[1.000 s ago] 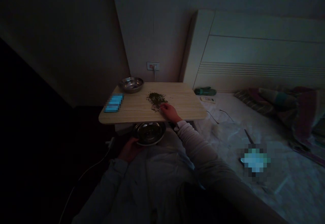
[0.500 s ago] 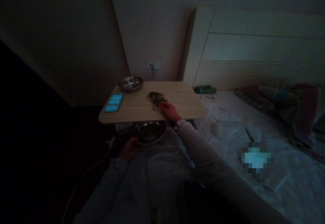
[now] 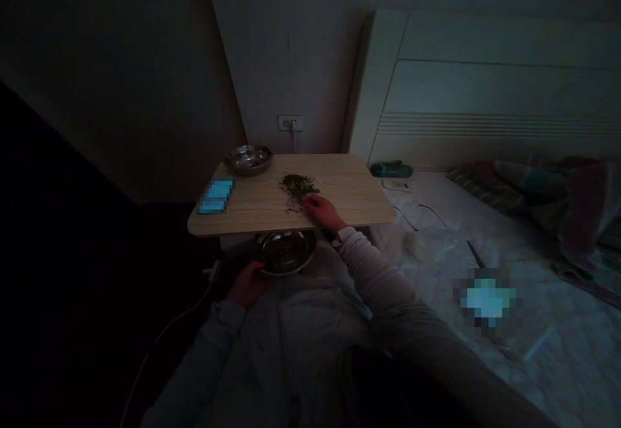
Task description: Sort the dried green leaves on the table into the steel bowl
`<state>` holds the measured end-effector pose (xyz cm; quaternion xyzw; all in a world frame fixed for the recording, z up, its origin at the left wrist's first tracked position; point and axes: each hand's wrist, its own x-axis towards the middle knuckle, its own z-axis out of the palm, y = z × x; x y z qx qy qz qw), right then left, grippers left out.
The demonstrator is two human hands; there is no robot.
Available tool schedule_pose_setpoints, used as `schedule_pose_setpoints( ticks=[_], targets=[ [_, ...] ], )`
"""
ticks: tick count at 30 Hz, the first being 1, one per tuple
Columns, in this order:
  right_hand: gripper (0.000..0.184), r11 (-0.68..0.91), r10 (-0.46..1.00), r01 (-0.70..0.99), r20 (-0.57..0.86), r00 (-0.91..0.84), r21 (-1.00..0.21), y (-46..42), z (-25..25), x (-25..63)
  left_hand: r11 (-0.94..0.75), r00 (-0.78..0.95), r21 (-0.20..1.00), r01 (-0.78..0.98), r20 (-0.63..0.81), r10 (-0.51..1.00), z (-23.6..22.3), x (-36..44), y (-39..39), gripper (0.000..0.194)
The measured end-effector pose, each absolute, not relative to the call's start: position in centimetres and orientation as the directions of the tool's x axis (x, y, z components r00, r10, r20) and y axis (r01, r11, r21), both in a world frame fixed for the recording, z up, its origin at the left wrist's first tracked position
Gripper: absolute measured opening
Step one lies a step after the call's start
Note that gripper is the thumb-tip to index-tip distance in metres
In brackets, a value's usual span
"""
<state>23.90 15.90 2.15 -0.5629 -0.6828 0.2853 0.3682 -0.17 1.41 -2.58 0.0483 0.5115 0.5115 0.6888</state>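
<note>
A small heap of loose dark-green bits, like dried leaves or seeds, (image 3: pixel 297 185) lies on the light wooden tabletop (image 3: pixel 247 211). At the heap's near right edge is my right hand (image 3: pixel 324 212), its fingers curled and pinched together; what is between the fingertips is too small and dim to make out. My left hand (image 3: pixel 248 282) grips the near left rim of a shiny metal bowl (image 3: pixel 286 253) held over my lap, just under the table's front edge. A few dark bits show in that bowl, blurred by the dim light.
A second metal bowl (image 3: pixel 249 160) stands at the table's back left, with a lit phone (image 3: pixel 216 196) in front of it. To the right is a bed (image 3: pixel 572 299) with a green bottle (image 3: pixel 392 169), a pale remote (image 3: pixel 396 185), another lit screen (image 3: pixel 488 300) and crumpled bedding (image 3: pixel 533 195).
The view has shifted very slightly. My right hand stays at the heap's near edge with only small finger movement, and my left hand keeps its hold on the bowl.
</note>
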Motion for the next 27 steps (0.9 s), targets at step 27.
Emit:
schedule_pose_setpoints(
  ticks=[27],
  targets=[
    [0.007,0.138,0.99,0.195,0.131,-0.049,-0.971,16.5,1.4,24.3,0.475,0.01,0.676,-0.563,-0.57,0.822,-3.3,-0.3,1.2,0.07]
  ],
)
